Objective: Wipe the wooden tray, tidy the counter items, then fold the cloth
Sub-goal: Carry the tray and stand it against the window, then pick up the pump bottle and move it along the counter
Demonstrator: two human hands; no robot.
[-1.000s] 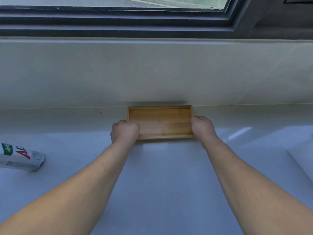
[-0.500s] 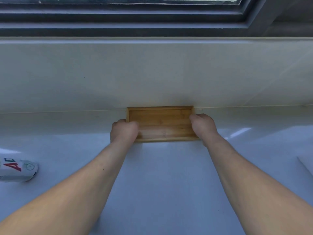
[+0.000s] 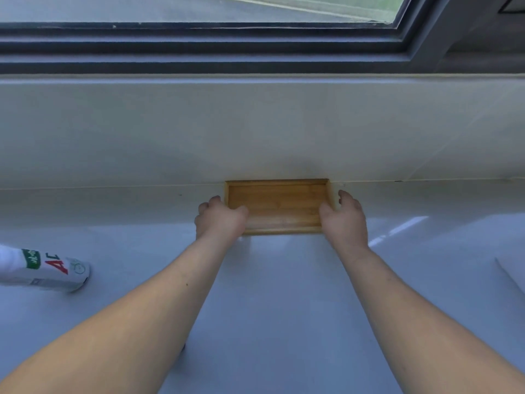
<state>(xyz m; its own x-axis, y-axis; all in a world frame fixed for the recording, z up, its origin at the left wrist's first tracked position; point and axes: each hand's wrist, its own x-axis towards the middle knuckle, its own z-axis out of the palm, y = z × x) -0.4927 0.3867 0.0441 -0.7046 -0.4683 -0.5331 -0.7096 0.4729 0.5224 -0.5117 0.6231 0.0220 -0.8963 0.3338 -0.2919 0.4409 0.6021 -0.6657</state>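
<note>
The wooden tray (image 3: 279, 204) is a small empty bamboo rectangle lying flat on the white counter (image 3: 270, 280), its far rim against the tiled wall. My left hand (image 3: 220, 218) grips the tray's left end, thumb over the rim and fingers curled outside it. My right hand (image 3: 345, 218) is at the right end with its fingers loosened and spread beside the rim, the thumb resting over the tray's inner edge. No cloth is clearly in view.
A white bottle (image 3: 48, 270) with red and green print lies on its side at the left edge of the counter. A flat white thing (image 3: 512, 270) shows at the right edge. The tiled wall (image 3: 255, 132) and a dark window frame rise behind.
The tray has stayed against the wall. My right hand's fingers have loosened from a closed grip on the tray's right end. My left hand has kept its hold.
</note>
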